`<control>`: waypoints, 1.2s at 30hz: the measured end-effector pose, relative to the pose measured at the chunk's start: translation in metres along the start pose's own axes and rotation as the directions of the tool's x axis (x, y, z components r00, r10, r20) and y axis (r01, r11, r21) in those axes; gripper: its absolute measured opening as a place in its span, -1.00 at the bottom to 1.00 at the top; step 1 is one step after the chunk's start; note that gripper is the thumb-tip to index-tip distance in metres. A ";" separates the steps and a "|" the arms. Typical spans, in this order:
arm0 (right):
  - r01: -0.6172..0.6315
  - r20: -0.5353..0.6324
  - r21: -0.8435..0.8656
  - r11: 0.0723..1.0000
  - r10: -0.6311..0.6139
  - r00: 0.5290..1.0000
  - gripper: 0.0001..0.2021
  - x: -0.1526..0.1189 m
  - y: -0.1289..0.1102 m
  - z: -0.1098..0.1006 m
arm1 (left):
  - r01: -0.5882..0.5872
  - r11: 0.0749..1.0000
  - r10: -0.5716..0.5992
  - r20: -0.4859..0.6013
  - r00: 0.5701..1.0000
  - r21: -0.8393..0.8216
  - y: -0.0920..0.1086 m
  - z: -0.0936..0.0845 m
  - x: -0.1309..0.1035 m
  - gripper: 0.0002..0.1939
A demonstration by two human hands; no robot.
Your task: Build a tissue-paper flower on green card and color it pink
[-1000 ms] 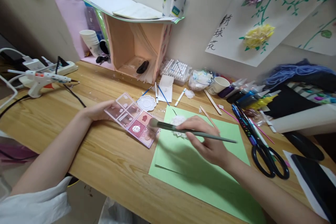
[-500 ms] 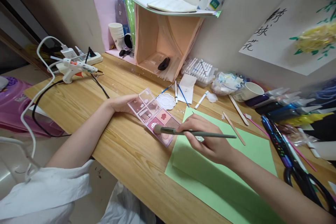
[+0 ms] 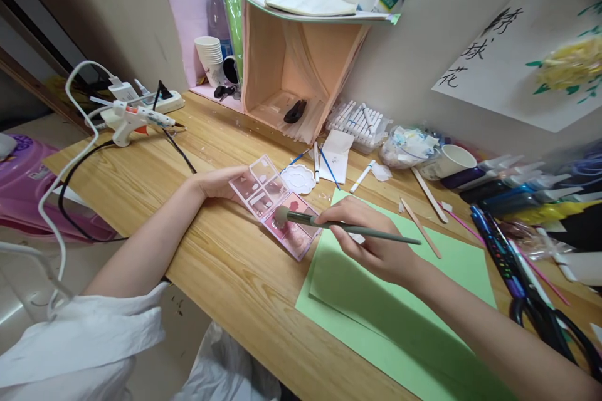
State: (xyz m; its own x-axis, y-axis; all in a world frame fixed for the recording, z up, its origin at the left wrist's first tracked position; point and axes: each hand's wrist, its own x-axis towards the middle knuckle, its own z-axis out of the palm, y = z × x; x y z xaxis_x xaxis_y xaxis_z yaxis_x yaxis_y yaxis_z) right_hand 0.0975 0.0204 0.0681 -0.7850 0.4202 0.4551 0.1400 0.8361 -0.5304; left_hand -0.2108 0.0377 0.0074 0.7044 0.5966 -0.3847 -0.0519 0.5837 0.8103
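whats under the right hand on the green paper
Under the right hand lies the green paper, with a bit of something white showing below the fingers. The hand covers most of it, so its shape is hidden.

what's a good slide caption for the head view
Right hand dabs a brush into a pink palette steadied by the left hand.

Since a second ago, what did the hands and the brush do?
The right hand kept its grip on the brush and swept its tip off the green paper onto the pink palette, then farther up its pans. The left hand stayed holding the palette's far end. The glue gun stayed put.
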 end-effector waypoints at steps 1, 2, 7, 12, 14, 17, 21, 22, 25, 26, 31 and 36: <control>0.001 0.015 -0.016 1.000 -0.001 1.000 -0.83 0.000 0.000 0.001 | -0.001 1.000 0.001 0.001 1.000 0.001 0.000 -0.001 0.000 -0.51; 0.006 0.037 -0.027 1.000 -0.005 0.999 -0.84 0.000 0.000 0.001 | -0.003 1.000 0.003 0.005 1.000 0.000 0.000 -0.001 0.000 -0.51; -0.017 0.046 0.000 1.000 0.017 0.999 -0.85 -0.001 -0.001 -0.003 | -0.006 1.000 0.006 0.021 1.000 0.003 0.002 0.002 0.000 -0.48; -0.032 -0.013 0.003 0.999 0.032 0.999 -0.84 0.002 -0.002 -0.003 | 0.000 1.000 0.000 -0.006 1.000 0.005 0.003 0.004 -0.001 -0.48; -0.021 0.033 -0.004 1.000 0.021 0.999 -0.85 0.002 -0.001 -0.002 | -0.001 1.000 0.001 -0.001 1.000 0.010 0.002 0.003 -0.001 -0.48; -0.028 0.065 0.004 1.000 0.028 0.997 -0.84 0.001 -0.001 -0.003 | 0.006 1.000 -0.006 0.013 1.000 0.022 0.002 0.002 -0.001 -0.48; -0.055 0.002 0.011 0.998 0.055 0.999 -0.84 -0.002 0.000 -0.005 | 0.014 1.000 -0.014 -0.009 1.000 0.026 0.002 0.002 -0.001 -0.49; -0.048 0.006 0.011 0.999 0.047 0.999 -0.84 -0.002 0.000 -0.005 | 0.013 1.000 -0.012 -0.013 1.000 0.028 0.003 0.003 -0.001 -0.49; -0.053 0.057 0.032 0.998 0.052 0.997 -0.85 -0.005 0.000 -0.005 | 0.005 1.000 -0.004 -0.014 1.000 0.029 0.003 0.004 -0.001 -0.49; -0.084 0.057 0.054 0.995 0.081 0.995 -0.84 -0.007 0.000 -0.005 | 0.002 1.000 -0.002 -0.012 1.000 0.025 0.003 0.004 -0.001 -0.49; -0.400 -0.132 0.464 0.790 0.509 0.851 -0.78 -0.017 0.004 -0.012 | 0.004 1.000 -0.004 -0.001 1.000 0.016 0.003 0.003 -0.001 -0.46; -0.467 -0.040 0.813 0.349 0.833 0.552 -0.76 -0.039 0.016 -0.027 | 0.015 1.000 -0.015 -0.043 0.999 0.021 0.005 0.007 -0.002 -0.42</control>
State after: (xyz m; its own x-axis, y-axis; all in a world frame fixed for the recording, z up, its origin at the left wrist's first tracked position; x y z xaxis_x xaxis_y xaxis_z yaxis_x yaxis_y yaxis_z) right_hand 0.1463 0.0272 0.0610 -0.2928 0.9423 -0.1621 -0.0746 -0.1916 -0.9786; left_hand -0.2077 0.0360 0.0151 0.6737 0.6113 -0.4153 -0.0263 0.5814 0.8132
